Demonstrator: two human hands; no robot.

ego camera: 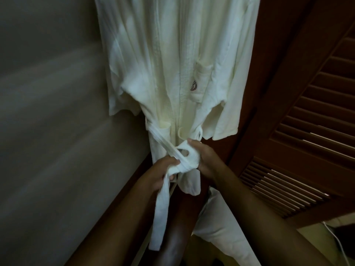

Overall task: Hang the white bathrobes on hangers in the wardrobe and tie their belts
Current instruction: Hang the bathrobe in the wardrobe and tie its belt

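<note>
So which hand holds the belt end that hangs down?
The left hand: the long belt end drops from it; the right hand holds the loop.

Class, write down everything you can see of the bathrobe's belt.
The belt is a flat white band of soft-looking cloth, matching the bathrobe whose waist it circles. It slants down from the robe's side into a loose, unfinished knot with an open loop. The left hand grips the knot's left side; the right hand holds the loop. One long tail hangs below the left hand.
</note>
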